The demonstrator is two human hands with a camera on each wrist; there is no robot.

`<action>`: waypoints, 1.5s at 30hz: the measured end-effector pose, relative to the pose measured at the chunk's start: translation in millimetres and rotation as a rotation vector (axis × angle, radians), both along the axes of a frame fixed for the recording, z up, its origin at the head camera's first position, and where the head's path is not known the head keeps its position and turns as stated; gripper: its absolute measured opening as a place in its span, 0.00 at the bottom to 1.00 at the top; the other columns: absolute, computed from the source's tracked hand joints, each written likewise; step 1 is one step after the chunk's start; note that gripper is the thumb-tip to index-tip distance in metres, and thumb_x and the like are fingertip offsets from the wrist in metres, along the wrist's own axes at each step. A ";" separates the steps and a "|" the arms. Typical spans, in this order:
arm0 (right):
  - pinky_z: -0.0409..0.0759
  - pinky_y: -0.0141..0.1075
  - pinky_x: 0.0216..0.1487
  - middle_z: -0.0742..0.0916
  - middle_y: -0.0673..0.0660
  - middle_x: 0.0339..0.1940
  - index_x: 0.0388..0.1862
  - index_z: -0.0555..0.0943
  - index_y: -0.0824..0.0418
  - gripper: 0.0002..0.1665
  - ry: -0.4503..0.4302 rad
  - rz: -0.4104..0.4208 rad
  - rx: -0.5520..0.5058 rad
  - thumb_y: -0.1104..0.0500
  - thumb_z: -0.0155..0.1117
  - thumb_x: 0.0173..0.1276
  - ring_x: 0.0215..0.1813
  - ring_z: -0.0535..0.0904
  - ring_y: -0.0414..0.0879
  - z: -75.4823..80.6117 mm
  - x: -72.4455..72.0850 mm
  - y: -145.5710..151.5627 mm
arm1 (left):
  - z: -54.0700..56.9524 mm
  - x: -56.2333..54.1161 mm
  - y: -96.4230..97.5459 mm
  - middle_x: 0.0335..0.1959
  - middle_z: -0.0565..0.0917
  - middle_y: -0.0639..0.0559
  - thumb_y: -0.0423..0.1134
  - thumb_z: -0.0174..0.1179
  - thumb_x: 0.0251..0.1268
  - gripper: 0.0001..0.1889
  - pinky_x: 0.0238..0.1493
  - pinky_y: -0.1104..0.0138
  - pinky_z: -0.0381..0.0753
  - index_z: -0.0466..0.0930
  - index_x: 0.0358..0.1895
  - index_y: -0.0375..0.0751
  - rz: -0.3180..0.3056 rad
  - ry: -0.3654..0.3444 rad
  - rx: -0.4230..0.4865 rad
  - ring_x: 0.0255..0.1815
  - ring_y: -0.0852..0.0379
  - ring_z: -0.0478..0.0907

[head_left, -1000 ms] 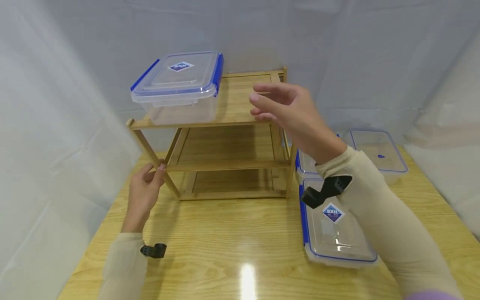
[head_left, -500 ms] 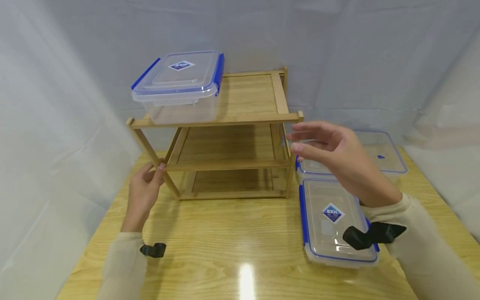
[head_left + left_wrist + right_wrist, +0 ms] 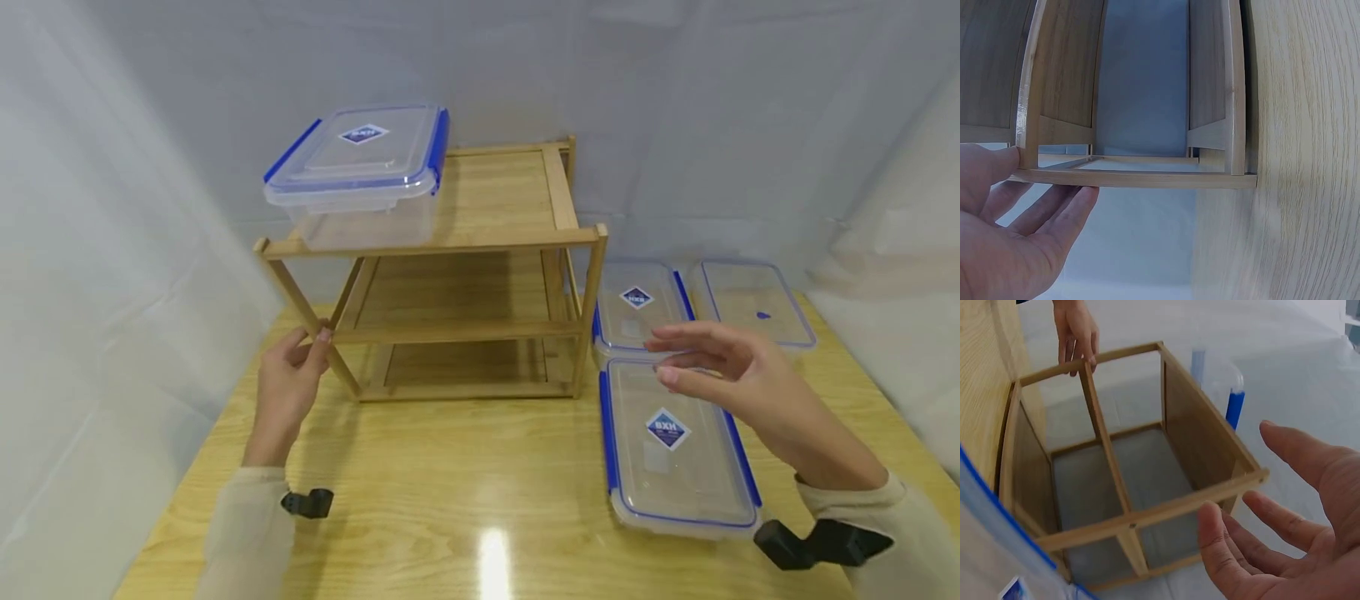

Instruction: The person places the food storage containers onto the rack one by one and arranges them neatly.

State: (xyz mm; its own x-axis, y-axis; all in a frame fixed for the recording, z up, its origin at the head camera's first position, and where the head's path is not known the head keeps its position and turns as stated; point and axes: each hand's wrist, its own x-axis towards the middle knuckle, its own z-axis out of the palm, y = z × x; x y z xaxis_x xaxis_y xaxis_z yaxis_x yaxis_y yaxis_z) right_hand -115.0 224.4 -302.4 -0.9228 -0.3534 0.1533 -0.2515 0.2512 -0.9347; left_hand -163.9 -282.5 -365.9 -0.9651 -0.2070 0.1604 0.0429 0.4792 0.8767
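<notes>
A three-tier wooden shelf rack [image 3: 465, 332] stands on the table. My left hand [image 3: 288, 392] grips its left front post, thumb at the middle shelf's edge and fingers behind the post, as the left wrist view also shows. A clear lidded food container [image 3: 352, 179] with blue clips sits on the left of the top tier. To the right of the rack, my right hand [image 3: 750, 392] hovers with relaxed, spread fingers, holding nothing. Below it lies a flat clear container [image 3: 675, 475] with blue clips and a diamond label. Another lidded container [image 3: 637, 312] is just behind that one.
At the back right stands a clear container [image 3: 750, 304] with a blue rim. The wooden table [image 3: 420, 492] runs up to a pale sheet [image 3: 712, 125] hung behind and at the sides.
My right hand has moved down and right, from above the rack's top tier to over the flat container. My left hand and the container on the rack stay put.
</notes>
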 end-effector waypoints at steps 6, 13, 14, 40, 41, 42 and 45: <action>0.84 0.31 0.54 0.82 0.51 0.65 0.71 0.74 0.58 0.25 -0.041 -0.029 0.071 0.63 0.62 0.77 0.59 0.81 0.43 -22.0 9.7 24.9 | -1.3 -0.1 1.4 0.65 0.78 0.37 0.57 0.49 0.79 0.29 0.63 0.48 0.79 0.73 0.72 0.44 0.007 -0.003 -0.012 0.61 0.38 0.79; 0.84 0.30 0.50 0.81 0.50 0.64 0.71 0.74 0.57 0.25 -0.071 -0.115 0.170 0.57 0.63 0.77 0.56 0.82 0.39 -45.6 14.7 46.9 | -0.6 -0.3 1.4 0.66 0.78 0.39 0.57 0.49 0.80 0.28 0.63 0.49 0.79 0.73 0.72 0.44 0.013 0.003 -0.013 0.63 0.39 0.78; 0.84 0.30 0.50 0.81 0.49 0.64 0.71 0.74 0.57 0.26 -0.081 -0.124 0.174 0.56 0.63 0.77 0.56 0.82 0.39 -49.1 15.4 49.8 | -0.3 0.1 1.7 0.65 0.78 0.38 0.57 0.49 0.80 0.28 0.63 0.49 0.79 0.73 0.71 0.44 0.013 0.004 -0.012 0.62 0.39 0.78; 0.83 0.28 0.49 0.84 0.37 0.53 0.74 0.70 0.56 0.31 -0.210 -0.224 0.110 0.60 0.65 0.75 0.52 0.82 0.32 -110.1 13.5 95.6 | -2.3 0.1 0.3 0.66 0.78 0.40 0.58 0.49 0.80 0.28 0.63 0.48 0.79 0.74 0.71 0.44 0.006 0.012 -0.029 0.62 0.40 0.79; 0.83 0.28 0.49 0.83 0.37 0.53 0.75 0.69 0.56 0.32 -0.221 -0.226 0.113 0.59 0.66 0.75 0.52 0.82 0.32 -111.4 13.1 95.9 | -2.4 0.3 0.4 0.66 0.78 0.40 0.58 0.48 0.80 0.28 0.63 0.48 0.80 0.74 0.71 0.44 0.006 0.013 -0.029 0.62 0.40 0.79; 0.83 0.28 0.49 0.83 0.37 0.53 0.75 0.69 0.56 0.32 -0.232 -0.228 0.116 0.58 0.66 0.75 0.52 0.82 0.32 -112.7 12.7 96.0 | -2.4 0.2 0.2 0.65 0.78 0.40 0.58 0.48 0.80 0.28 0.63 0.49 0.80 0.73 0.71 0.45 0.006 0.013 -0.028 0.62 0.41 0.79; 0.83 0.30 0.50 0.82 0.36 0.54 0.76 0.67 0.56 0.34 -0.252 -0.222 0.115 0.58 0.66 0.75 0.52 0.81 0.32 -115.9 12.2 95.8 | -2.3 0.1 0.1 0.65 0.79 0.40 0.58 0.48 0.80 0.28 0.63 0.50 0.80 0.73 0.72 0.45 0.008 0.010 -0.022 0.62 0.41 0.79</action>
State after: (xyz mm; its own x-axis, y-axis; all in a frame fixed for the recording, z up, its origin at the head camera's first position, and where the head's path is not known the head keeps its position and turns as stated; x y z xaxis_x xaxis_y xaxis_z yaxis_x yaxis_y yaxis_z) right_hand -102.8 320.2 -418.3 -0.9828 -0.1416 -0.1185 0.0564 0.3810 -0.9229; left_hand -163.8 -282.4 -368.2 -0.9618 -0.2112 0.1742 0.0472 0.4988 0.8654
